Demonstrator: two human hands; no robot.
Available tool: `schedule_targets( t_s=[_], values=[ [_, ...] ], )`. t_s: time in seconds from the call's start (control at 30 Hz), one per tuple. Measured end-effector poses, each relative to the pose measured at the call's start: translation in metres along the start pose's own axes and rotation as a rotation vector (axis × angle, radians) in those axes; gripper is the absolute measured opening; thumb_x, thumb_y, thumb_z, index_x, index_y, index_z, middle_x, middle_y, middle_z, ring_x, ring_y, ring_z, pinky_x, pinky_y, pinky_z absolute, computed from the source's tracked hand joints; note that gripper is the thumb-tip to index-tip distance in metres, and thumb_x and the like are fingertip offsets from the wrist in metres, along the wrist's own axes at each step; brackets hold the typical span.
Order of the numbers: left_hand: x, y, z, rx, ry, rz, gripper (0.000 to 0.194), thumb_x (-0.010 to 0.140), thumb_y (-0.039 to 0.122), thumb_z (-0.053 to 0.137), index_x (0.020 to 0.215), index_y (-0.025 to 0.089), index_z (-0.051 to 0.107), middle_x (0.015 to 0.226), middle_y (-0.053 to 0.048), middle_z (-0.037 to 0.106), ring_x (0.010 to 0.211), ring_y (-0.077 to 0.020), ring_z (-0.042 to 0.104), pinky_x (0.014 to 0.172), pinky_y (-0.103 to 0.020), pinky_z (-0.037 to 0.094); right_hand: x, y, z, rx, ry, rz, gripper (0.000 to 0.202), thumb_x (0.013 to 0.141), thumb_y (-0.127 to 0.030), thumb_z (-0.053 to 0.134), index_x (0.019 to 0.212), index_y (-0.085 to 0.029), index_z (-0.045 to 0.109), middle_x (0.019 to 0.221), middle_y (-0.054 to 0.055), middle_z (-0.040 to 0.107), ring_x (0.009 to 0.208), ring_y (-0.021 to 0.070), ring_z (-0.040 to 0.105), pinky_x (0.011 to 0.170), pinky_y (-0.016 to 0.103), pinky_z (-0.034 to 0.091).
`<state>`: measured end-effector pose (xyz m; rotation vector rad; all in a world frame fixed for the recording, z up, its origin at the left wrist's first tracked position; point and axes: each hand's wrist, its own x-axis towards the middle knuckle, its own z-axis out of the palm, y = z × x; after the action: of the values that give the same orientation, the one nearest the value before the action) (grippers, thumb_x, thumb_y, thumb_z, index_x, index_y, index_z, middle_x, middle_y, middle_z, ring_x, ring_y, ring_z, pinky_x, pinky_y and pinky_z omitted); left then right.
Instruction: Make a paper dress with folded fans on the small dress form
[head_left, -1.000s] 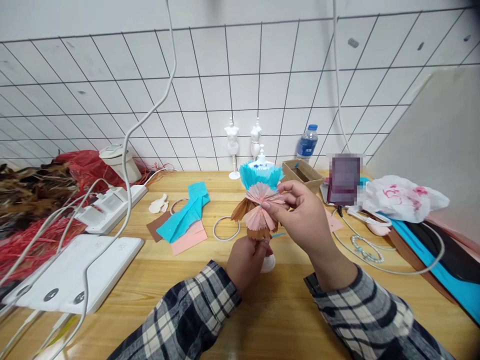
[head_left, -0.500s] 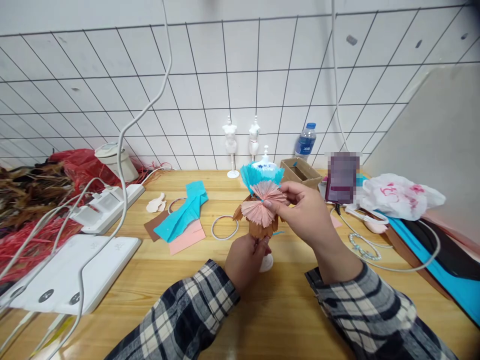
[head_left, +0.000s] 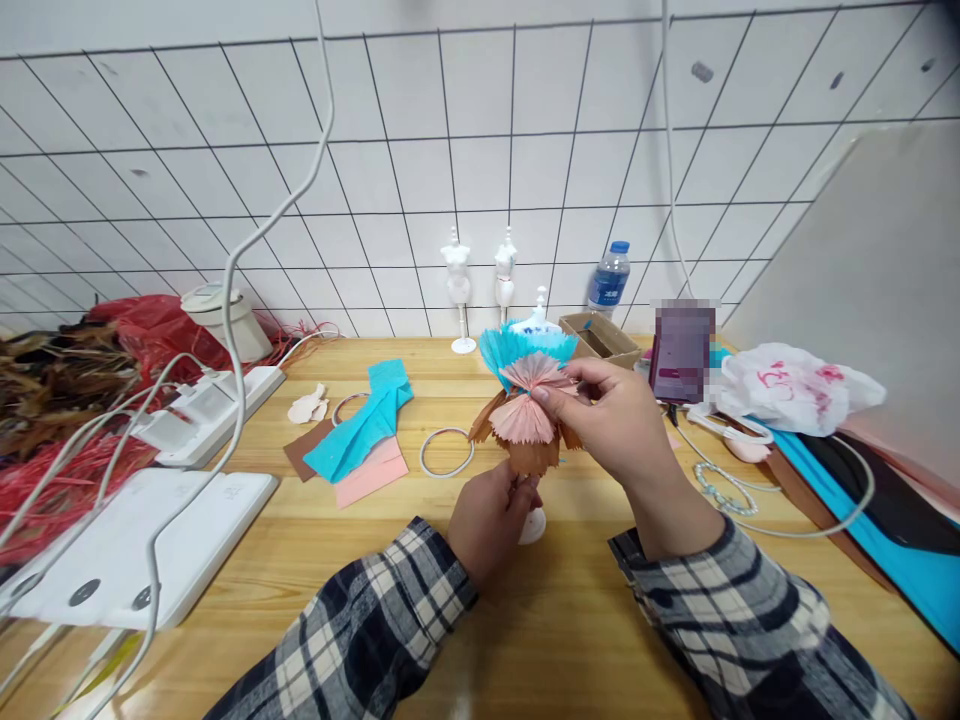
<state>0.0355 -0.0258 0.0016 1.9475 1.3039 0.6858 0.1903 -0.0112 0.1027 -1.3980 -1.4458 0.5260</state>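
In the middle of the head view a small white mannequin (head_left: 540, 316) wears layers of fringed paper: blue paper (head_left: 506, 350) on top, brown paper (head_left: 534, 460) lower down. Across its front lies a pink pleated paper bow (head_left: 525, 418), pinched in at the middle. My left hand (head_left: 491, 515) is closed round the mannequin's stem below the brown layer; the round white base (head_left: 533, 527) shows beneath. With thumb and fingers my right hand (head_left: 611, 410) pinches the right side of the pink bow. The fingertips behind the bow are hidden.
Blue paper (head_left: 360, 425), pink paper (head_left: 373, 472) and a ring (head_left: 447, 452) lie to the left. Two bare mannequins (head_left: 459, 285) stand at the back beside a cardboard box (head_left: 600, 340) and bottle (head_left: 611, 275). A power strip (head_left: 180, 430) and cables are left.
The mannequin's top has tipped slightly to the right. The pink bow has turned a little, its lower fan now facing down. Both hands keep their holds.
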Motion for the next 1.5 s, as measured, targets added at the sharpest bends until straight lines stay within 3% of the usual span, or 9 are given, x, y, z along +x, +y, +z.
schedule_targets(
  t_s=[0.57, 0.8, 1.07, 1.23, 1.33, 1.5],
  values=[
    [0.000, -0.005, 0.001, -0.021, 0.023, 0.070, 0.026, 0.093, 0.031, 0.043, 0.075, 0.019, 0.058, 0.067, -0.001, 0.065, 0.063, -0.0151, 0.057, 0.060, -0.026, 0.034, 0.001, 0.003, 0.000, 0.050, -0.027, 0.024, 0.024, 0.071, -0.040, 0.074, 0.078, -0.017, 0.071, 0.068, 0.001, 0.064, 0.056, 0.0130, 0.048, 0.052, 0.026, 0.033],
    [0.001, -0.007, 0.003, -0.125, 0.033, 0.139, 0.029, 0.095, 0.032, 0.037, 0.073, 0.019, 0.052, 0.065, 0.000, 0.058, 0.060, -0.0136, 0.051, 0.057, -0.025, 0.033, -0.002, -0.003, -0.001, 0.048, 0.012, 0.014, 0.020, 0.070, -0.035, 0.074, 0.073, -0.019, 0.062, 0.064, -0.001, 0.056, 0.054, 0.0112, 0.044, 0.049, 0.024, 0.030],
    [-0.002, -0.003, 0.002, -0.049, 0.068, 0.169, 0.029, 0.094, 0.031, 0.038, 0.069, 0.020, 0.047, 0.064, 0.000, 0.056, 0.060, -0.0143, 0.050, 0.058, -0.027, 0.032, -0.001, 0.001, 0.000, 0.206, 0.048, -0.009, 0.039, 0.069, -0.030, 0.076, 0.072, -0.024, 0.038, 0.059, -0.008, 0.040, 0.049, 0.0087, 0.033, 0.047, 0.023, 0.029],
    [-0.005, 0.002, 0.003, -0.008, 0.086, 0.147, 0.031, 0.096, 0.036, 0.038, 0.070, 0.020, 0.047, 0.062, 0.001, 0.055, 0.059, -0.0137, 0.050, 0.057, -0.027, 0.031, 0.002, 0.008, 0.004, 0.133, 0.091, -0.035, 0.037, 0.071, -0.029, 0.073, 0.073, -0.024, 0.036, 0.060, -0.008, 0.040, 0.048, 0.0090, 0.032, 0.046, 0.024, 0.027],
    [-0.003, 0.000, 0.007, -0.098, 0.046, 0.085, 0.030, 0.095, 0.035, 0.040, 0.071, 0.020, 0.048, 0.060, 0.002, 0.054, 0.057, -0.0125, 0.050, 0.056, -0.025, 0.033, 0.000, 0.011, 0.008, -0.028, 0.185, -0.124, 0.030, 0.071, -0.026, 0.073, 0.078, -0.023, 0.044, 0.065, -0.006, 0.043, 0.053, 0.0107, 0.038, 0.050, 0.025, 0.031],
    [0.000, -0.006, 0.012, -0.324, 0.000, 0.008, 0.022, 0.094, 0.033, 0.040, 0.087, 0.019, 0.056, 0.058, 0.005, 0.053, 0.052, -0.0112, 0.049, 0.053, -0.023, 0.037, -0.009, 0.004, 0.010, -0.181, 0.309, -0.469, 0.012, 0.080, -0.024, 0.068, 0.090, -0.022, 0.063, 0.087, 0.003, 0.056, 0.075, 0.0177, 0.053, 0.065, 0.032, 0.044]
  ],
)
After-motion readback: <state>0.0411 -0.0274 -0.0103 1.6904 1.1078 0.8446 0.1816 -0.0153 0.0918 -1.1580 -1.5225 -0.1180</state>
